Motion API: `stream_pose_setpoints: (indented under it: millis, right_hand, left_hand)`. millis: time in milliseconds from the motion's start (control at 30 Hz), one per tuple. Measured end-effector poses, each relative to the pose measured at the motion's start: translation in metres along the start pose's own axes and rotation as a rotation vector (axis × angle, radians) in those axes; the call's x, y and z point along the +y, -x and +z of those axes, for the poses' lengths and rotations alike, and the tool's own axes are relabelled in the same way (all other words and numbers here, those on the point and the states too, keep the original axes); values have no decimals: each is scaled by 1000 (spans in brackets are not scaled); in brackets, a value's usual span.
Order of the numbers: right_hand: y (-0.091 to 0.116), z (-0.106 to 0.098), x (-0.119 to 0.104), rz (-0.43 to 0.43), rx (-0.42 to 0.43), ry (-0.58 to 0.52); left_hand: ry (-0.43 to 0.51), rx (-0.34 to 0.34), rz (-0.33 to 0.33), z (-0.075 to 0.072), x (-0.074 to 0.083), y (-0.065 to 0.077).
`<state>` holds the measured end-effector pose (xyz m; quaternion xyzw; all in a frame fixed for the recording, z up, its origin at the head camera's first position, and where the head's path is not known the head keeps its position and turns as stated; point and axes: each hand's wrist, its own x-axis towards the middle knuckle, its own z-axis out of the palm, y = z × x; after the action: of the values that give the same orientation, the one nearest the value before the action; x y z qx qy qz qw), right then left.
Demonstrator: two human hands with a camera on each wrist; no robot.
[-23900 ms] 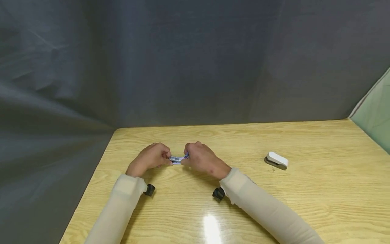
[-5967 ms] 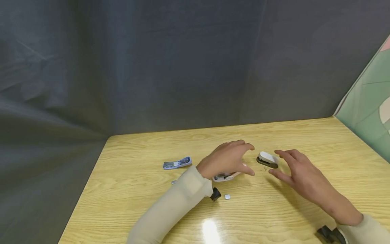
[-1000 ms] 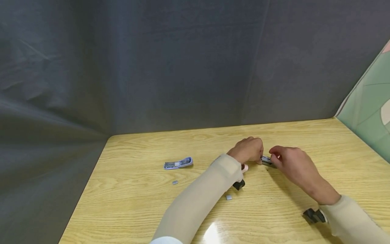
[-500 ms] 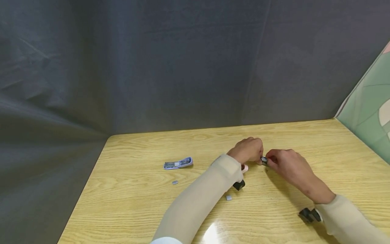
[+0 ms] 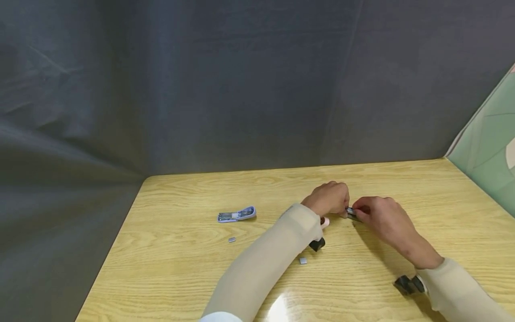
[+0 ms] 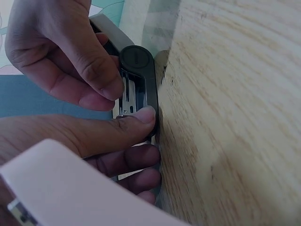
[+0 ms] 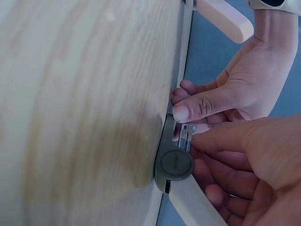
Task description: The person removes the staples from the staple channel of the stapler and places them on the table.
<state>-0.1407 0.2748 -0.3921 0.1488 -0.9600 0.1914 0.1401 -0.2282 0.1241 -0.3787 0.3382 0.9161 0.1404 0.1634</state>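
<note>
Both hands are at a stapler (image 5: 352, 214) with a dark grey base and a pale lid swung back, as the right wrist view shows round its hinge disc (image 7: 175, 164). My left hand (image 5: 327, 198) grips the front end of its base, thumb across the top and fingers beneath. Over the bare metal staple magazine (image 6: 129, 96), my right hand (image 5: 386, 223) pinches with thumb and index finger; whether a staple strip is between these fingertips I cannot tell. Partly hidden behind my left wrist is a pink stapler (image 5: 325, 222), its raised lid (image 7: 225, 19) showing in the right wrist view.
A blue-purple stapler (image 5: 237, 214) lies opened out on the wooden table (image 5: 173, 268). Two small silvery staple strips rest nearer: one strip (image 5: 232, 239) below that stapler, another strip (image 5: 303, 260) beside my left sleeve. A dark curtain (image 5: 249, 89) stands behind the table.
The blue-purple stapler, earlier between both hands, now lies at the left. Six seconds ago the grey stapler was folded together; since then both hands took hold of it and its lid swung back.
</note>
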Motion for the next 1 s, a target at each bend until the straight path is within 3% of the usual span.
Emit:
stream_pose_setpoints:
  millis: [433, 1000]
  right_hand:
    - [-3, -4, 4, 41, -21, -97]
    - [-7, -3, 3, 66, -42, -49]
  left_hand:
    - [-10, 26, 0, 2, -1, -2]
    - [-14, 39, -30, 2, 2, -3]
